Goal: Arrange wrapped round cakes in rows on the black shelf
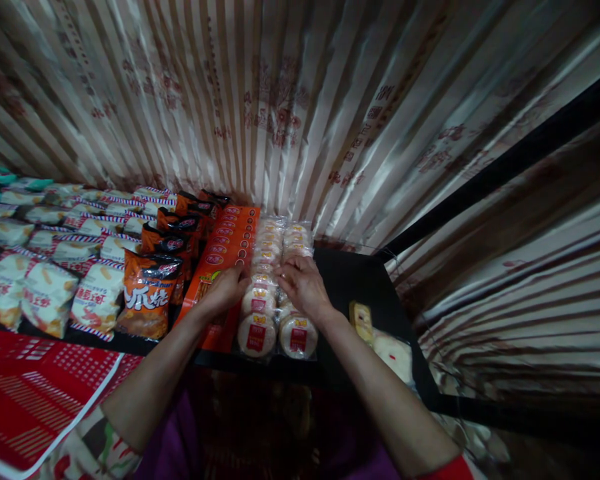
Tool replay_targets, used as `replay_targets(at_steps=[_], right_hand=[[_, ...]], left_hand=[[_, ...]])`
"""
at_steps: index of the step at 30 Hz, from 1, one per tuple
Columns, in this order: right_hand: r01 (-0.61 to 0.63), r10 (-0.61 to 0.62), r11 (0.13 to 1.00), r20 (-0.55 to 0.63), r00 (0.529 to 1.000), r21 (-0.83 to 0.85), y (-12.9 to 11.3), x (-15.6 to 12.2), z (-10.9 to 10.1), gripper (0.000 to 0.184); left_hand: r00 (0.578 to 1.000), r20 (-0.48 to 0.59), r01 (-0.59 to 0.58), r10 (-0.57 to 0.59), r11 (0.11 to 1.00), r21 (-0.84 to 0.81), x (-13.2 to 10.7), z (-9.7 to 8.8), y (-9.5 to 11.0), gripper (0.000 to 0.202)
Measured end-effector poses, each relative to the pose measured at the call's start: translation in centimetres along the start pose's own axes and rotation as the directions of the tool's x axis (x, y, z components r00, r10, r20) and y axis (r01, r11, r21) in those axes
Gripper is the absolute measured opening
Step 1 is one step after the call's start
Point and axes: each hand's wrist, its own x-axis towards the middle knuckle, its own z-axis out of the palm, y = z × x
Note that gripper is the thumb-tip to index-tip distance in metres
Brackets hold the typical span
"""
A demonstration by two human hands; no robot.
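Round white rice crackers in clear packets lie in two overlapping columns, a left column (pixel 258 332) and a right column (pixel 298 333). My left hand (pixel 227 288) has its fingers curled closed at the outer edge of the left column, pinching a packet there. Over the right column bends my right hand (pixel 303 283), its fingertips pinched on a packet near the gap between the columns. The hands partly hide the middle packets. Under my left wrist lies a flat orange printed sheet or pack (pixel 230 243), beside the left column.
Orange snack bags (pixel 149 297) stand left of the orange sheet, with rows of white snack bags (pixel 97 293) beyond. A red basket (pixel 35 400) is at lower left. On the black tabletop (pixel 347 280) lie a small yellow pack (pixel 361 321) and a white pack (pixel 394 357). Pleated curtain (pixel 280 100) hangs behind.
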Motion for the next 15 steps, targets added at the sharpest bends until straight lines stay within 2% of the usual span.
replay_targets(at_steps=[13, 15], right_hand=[[-0.025, 0.027, 1.000, 0.100, 0.995, -0.016, -0.9, 0.1, 0.2, 0.007], [-0.025, 0.028, 0.999, 0.106, 0.994, -0.036, -0.9, 0.1, 0.3, 0.008]], left_hand=[[0.997, -0.058, -0.048, 0.042, 0.994, -0.100, 0.5, 1.1, -1.1, 0.011], [0.992, -0.123, -0.036, 0.025, 0.996, -0.085, 0.1, 1.0, -0.9, 0.012]])
